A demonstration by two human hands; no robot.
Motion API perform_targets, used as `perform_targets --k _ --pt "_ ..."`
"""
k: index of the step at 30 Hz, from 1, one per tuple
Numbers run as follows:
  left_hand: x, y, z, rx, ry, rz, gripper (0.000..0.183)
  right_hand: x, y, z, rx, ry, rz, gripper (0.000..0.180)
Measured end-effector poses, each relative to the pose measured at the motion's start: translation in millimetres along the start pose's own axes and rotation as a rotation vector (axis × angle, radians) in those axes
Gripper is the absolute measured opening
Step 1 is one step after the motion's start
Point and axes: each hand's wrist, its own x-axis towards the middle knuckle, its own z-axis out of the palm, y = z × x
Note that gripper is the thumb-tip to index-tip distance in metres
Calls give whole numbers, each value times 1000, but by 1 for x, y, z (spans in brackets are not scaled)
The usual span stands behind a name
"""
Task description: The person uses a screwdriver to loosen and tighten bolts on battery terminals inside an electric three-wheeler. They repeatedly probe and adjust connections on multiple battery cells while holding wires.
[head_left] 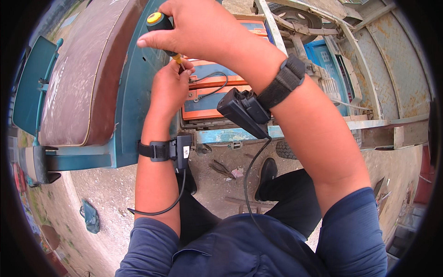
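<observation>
My right hand (193, 31) is around the dark green and yellow handle of a screwdriver (160, 23), its thumb stretched along the near side. The tool slants down to my left hand (170, 81), whose thumb and fingers pinch around its metal shaft; the tip is hidden there. Under and beside my hands sit orange-edged batteries (204, 110) with grey-blue tops, in an open bay of a vehicle. A short black cable (226, 81) loops between terminals at two neighbouring batteries. One bolted terminal (196, 100) shows on the nearer battery.
A brown padded seat (76, 76) on a teal body panel (133, 104) is at left. Right of the bay stand a metal frame (363, 76) and a wheel (297, 17). A light-blue rail (221, 135) crosses in front. Pliers (221, 169) lie on the ground.
</observation>
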Motion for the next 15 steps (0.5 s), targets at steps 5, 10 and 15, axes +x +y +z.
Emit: perform_targets --k 5,10,15 --pt "-4 17 0 -29 67 -7 26 -13 8 6 107 32 95 52" --pt "-8 57 -24 -691 283 113 45 -37 7 18 217 62 211 47" --pt "10 95 -44 -766 210 321 42 -48 13 22 449 129 333 45"
